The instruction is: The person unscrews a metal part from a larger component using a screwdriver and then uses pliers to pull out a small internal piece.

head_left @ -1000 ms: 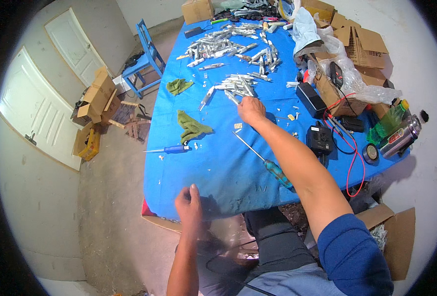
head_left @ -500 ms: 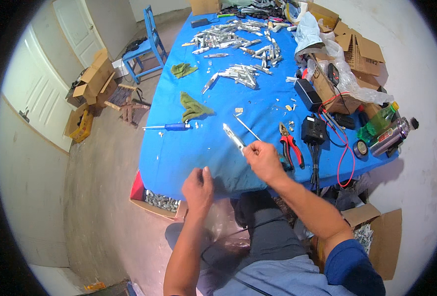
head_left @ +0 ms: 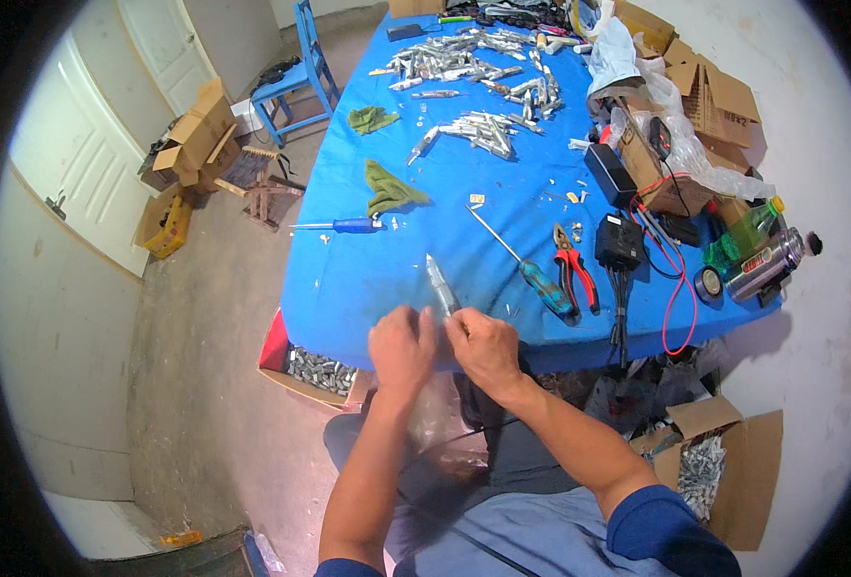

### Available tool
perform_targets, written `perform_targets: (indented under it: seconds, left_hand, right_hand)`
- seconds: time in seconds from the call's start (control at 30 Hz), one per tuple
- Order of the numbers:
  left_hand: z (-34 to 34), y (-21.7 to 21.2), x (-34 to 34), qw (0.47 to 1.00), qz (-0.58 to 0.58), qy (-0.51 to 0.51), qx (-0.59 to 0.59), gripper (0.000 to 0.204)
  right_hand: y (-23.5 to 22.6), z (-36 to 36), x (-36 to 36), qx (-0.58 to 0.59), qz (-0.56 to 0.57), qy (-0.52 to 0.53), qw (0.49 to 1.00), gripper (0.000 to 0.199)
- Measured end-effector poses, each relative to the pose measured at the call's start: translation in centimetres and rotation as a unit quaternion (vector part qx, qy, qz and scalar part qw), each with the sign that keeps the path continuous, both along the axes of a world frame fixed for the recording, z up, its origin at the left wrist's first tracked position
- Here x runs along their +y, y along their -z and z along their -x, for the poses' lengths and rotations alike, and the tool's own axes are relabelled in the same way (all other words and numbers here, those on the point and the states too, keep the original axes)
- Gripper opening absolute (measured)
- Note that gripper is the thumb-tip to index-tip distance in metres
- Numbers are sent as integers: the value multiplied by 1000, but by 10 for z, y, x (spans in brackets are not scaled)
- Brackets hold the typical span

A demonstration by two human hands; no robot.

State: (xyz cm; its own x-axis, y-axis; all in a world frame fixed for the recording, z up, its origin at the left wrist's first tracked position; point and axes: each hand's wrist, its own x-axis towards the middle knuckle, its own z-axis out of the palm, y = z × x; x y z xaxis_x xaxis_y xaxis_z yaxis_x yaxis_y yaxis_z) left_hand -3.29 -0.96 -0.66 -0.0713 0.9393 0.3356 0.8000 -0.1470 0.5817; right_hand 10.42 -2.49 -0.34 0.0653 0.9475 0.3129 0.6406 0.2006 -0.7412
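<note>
A slim silver piece (head_left: 436, 280) with a narrow pointed tip, its kind not clear to me, is gripped by its near end in my right hand (head_left: 484, 352). Its tip points away from me over the blue cloth. Close by on the left is my left hand (head_left: 401, 348), fingers curled in and thumb beside the piece; whatever it may hold is hidden. To the right lie a teal-handled screwdriver (head_left: 546, 290) and red-handled pliers (head_left: 575, 274). A blue-handled screwdriver (head_left: 353, 226) lies to the left, near a green rag (head_left: 390, 188).
Piles of similar silver pieces (head_left: 478, 130) cover the table's far part. A black adapter (head_left: 619, 240) with cables, a metal flask (head_left: 765, 264) and a green bottle (head_left: 739, 231) stand right. Open cartons of small parts (head_left: 322, 372) sit below the table edge.
My right hand has moved left and toward me with the silver piece, uncovering the teal screwdriver handle. My left hand has come up and right, closer to it. The view has shifted slightly.
</note>
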Motion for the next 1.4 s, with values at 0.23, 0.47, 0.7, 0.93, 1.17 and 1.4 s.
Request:
perform_targets:
  seconds: [0.23,0.47,0.7,0.93,1.17,1.4]
  left_hand:
    - [-6,-12,-2,1000,15,20,17,39]
    - [-10,-8,0,999,7,7,53,38]
    - [-18,-8,1,992,-7,2,128,38]
    - [-22,-2,4,988,-48,7,150,28]
    - [-15,-2,4,988,-22,32,148,28]
    - [-12,-2,0,991,-19,48,123,23]
  right_hand:
    - [-1,-7,-5,-27,-46,-76,996,17]
    - [-3,-23,0,4,-2,-146,989,16]
    - [-40,-102,5,-111,-162,73,978,20]
    - [-41,-133,15,-253,-16,11,967,30]
    - [-29,-142,38,-223,50,-14,974,29]
    - [-75,-168,4,197,242,-60,948,26]
